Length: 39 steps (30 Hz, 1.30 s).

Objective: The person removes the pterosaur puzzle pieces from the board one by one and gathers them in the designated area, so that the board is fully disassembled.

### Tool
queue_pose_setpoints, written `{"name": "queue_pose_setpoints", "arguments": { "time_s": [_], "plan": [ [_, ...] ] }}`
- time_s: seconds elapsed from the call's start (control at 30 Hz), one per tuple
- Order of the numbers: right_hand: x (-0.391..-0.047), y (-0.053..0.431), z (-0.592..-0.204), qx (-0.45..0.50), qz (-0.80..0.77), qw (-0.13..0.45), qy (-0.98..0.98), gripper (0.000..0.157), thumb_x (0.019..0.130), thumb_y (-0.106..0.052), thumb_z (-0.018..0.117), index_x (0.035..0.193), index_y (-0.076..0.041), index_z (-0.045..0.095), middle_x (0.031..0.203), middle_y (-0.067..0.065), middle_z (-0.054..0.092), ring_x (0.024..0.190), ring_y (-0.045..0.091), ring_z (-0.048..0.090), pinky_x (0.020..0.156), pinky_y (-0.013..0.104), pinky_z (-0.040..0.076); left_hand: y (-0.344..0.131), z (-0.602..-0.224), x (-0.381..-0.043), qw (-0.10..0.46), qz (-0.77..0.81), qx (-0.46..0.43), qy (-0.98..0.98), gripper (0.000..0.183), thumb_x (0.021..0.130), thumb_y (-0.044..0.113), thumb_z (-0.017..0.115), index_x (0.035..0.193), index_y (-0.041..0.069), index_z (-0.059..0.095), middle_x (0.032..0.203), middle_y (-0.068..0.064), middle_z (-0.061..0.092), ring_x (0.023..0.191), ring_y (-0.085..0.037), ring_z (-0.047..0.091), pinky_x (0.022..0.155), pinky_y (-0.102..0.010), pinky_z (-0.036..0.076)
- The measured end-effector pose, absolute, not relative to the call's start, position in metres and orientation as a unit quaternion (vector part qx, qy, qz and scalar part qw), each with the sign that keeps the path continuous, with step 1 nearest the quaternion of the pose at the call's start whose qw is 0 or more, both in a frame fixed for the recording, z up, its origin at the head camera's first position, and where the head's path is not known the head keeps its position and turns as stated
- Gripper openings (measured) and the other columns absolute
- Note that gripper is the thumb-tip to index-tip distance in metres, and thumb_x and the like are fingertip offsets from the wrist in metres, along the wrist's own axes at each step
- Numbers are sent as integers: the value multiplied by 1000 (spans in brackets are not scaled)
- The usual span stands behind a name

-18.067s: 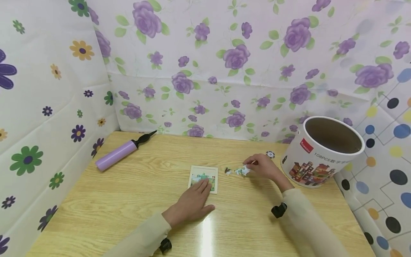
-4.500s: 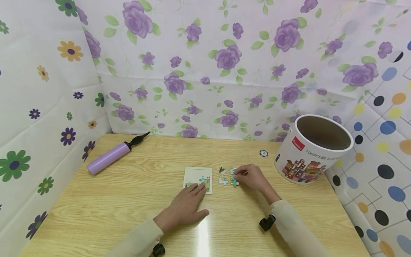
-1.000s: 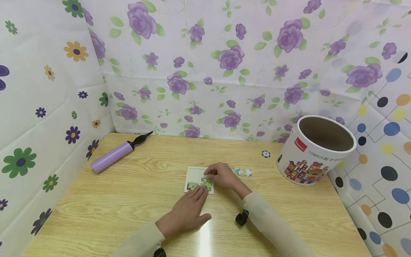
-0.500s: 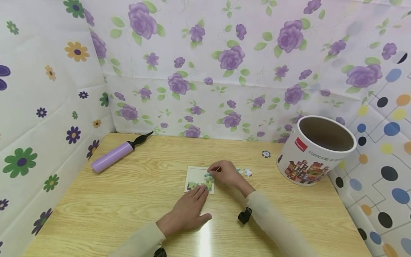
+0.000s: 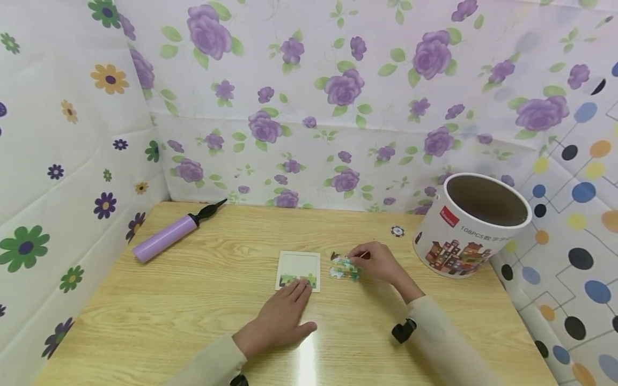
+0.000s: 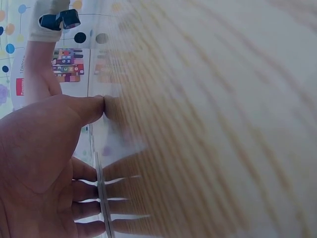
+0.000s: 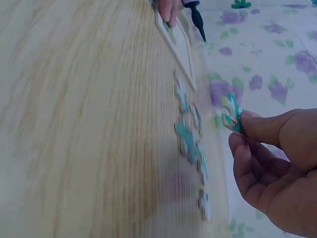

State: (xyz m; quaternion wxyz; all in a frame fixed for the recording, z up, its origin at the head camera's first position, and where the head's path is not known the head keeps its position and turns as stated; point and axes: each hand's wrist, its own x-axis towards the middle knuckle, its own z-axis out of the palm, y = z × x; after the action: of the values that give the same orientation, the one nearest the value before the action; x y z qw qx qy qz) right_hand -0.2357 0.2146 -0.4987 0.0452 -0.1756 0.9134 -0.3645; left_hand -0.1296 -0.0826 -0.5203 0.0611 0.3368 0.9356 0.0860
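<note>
My left hand (image 5: 279, 321) lies with straight fingers on the lower edge of a small white puzzle tray (image 5: 299, 264). Along the tray's bottom sit green puzzle pieces (image 5: 289, 279), partly hidden by the fingertips; the upper part shows bare board. To the right of the tray, my right hand (image 5: 381, 264) hovers over a cluster of loose jigsaw pieces (image 5: 337, 272). Between its thumb and fingers it pinches a green and yellow puzzle piece (image 7: 232, 114), clear of the table in the right wrist view. Several loose pieces lie flat below it, some blue-green.
A purple hand pump (image 5: 166, 237) with a black nozzle lies at the back left. At the right stands a large white bucket (image 5: 451, 241) printed with coloured blocks. A small black-and-white round token (image 5: 397, 231) lies near it. Patterned cloths surround the wooden table (image 5: 193, 289).
My right hand has moved from the tray rightward to the loose pieces, carrying a piece lifted from the tray's right side. The tray held more pieces 18 seconds ago. The left hand stays on it.
</note>
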Motion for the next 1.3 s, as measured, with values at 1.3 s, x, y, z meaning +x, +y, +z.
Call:
{"name": "queue_pose_setpoints", "arguments": {
  "time_s": [1.3],
  "plan": [
    [-234, 272, -531, -136, -309, 38, 940, 9, 95, -16, 73, 97, -20, 81, 98, -4, 75, 88, 12, 66, 82, 40, 55, -81, -522, -130, 39, 80, 336, 938, 80, 102, 56, 48, 156, -3, 37, 163, -21, 34, 151, -35, 32, 119, -49, 34]
  ]
}}
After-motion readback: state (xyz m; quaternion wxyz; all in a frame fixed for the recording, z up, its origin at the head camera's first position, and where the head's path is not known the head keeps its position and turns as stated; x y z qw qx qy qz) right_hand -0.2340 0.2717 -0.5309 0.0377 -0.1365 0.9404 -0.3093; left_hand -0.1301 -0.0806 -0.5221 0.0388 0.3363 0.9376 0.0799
